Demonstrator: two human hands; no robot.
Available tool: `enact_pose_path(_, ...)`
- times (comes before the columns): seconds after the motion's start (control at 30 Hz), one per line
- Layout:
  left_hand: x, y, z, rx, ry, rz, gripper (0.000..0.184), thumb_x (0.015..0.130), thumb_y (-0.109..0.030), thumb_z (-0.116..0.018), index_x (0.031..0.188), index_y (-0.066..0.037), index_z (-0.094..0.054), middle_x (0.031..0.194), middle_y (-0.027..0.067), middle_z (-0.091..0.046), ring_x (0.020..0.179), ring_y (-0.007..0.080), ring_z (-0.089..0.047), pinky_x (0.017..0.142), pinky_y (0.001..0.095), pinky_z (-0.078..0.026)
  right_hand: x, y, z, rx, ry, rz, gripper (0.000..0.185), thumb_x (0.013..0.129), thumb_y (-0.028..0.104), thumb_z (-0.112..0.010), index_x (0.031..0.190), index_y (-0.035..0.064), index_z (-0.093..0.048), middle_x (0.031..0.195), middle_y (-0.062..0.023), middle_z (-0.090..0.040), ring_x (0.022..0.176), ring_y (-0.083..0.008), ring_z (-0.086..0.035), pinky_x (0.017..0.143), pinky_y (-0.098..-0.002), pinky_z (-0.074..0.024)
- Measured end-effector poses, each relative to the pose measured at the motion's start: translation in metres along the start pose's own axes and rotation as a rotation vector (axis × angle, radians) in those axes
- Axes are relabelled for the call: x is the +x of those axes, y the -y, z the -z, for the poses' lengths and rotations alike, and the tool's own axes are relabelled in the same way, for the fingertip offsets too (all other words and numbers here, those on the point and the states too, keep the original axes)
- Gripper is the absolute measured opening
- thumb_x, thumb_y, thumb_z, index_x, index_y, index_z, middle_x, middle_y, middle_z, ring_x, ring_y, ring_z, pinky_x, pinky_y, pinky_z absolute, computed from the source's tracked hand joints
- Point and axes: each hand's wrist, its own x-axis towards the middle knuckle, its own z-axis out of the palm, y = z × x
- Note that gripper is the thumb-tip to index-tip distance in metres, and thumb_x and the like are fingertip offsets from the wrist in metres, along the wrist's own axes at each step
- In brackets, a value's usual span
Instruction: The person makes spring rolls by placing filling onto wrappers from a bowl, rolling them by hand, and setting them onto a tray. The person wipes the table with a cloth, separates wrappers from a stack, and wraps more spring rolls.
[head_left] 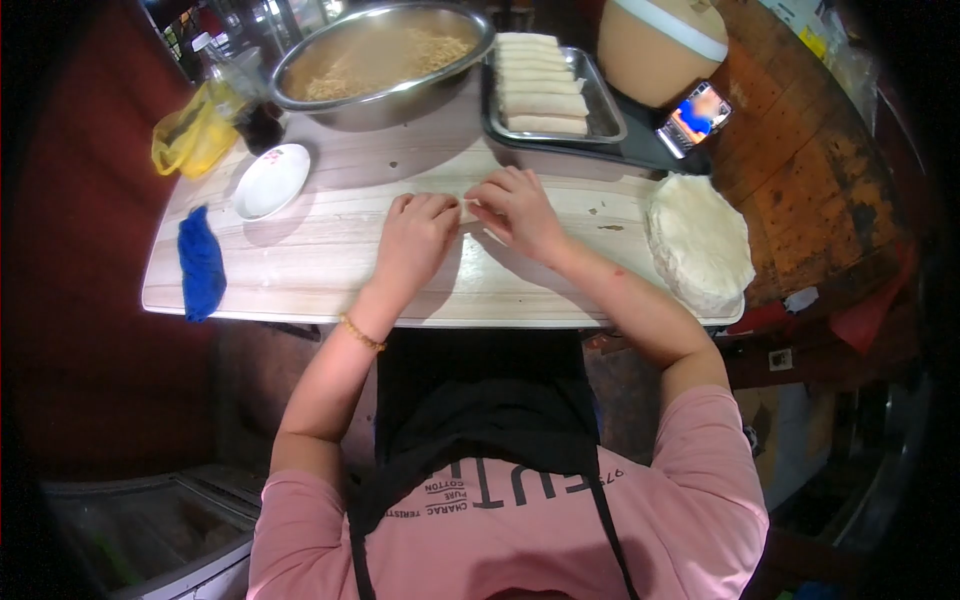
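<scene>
Over the middle of the table, my left hand and my right hand are almost touching. The fingers of my left hand are curled in and closed. My right hand is bent, thumb and fingertips drawn together toward the left one. A small pale bit shows between the fingertips, too little to name. Right of my right hand lies a thick stack of round, thin white wrappers. Beyond my hands, a metal tray holds a row of several white rolls.
A large steel bowl of crumbly brown filling stands at the back. At left are a white dish, blue cloth, yellow bag and bottle of dark liquid. A phone leans against a beige container.
</scene>
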Motion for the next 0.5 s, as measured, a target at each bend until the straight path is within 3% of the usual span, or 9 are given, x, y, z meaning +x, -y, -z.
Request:
enact_pose_path(0.23, -0.003, 0.003, -0.007, -0.037, -0.047, 0.039, 0.014, 0.079, -0.006, -0.071, 0.093, -0.005, -0.069, 0.099, 0.0067, -0.068, 0.094, 0.0256, -0.063, 0.085, 0.0379, -0.047, -0.005, 0.005, -0.001, -0.163, 0.018, 0.139, 0.027, 0.081, 0.016, -0.073, 0.107, 0.0131, -0.069, 0.105, -0.0065, -0.063, 0.1, -0.0252, -0.058, 0.089, -0.0395, -0.0395)
enact_pose_path(0.5, -0.004, 0.002, -0.01, -0.059, -0.064, 0.088, 0.015, 0.077, -0.004, -0.071, 0.092, -0.005, -0.069, 0.099, 0.0067, -0.065, 0.093, 0.0266, -0.061, 0.081, 0.0387, -0.047, -0.003, 0.008, 0.003, -0.094, 0.025, 0.057, 0.032, 0.085, 0.02, -0.07, 0.115, 0.0122, -0.066, 0.123, -0.0122, -0.058, 0.11, -0.0306, -0.055, 0.094, -0.0431, -0.0379)
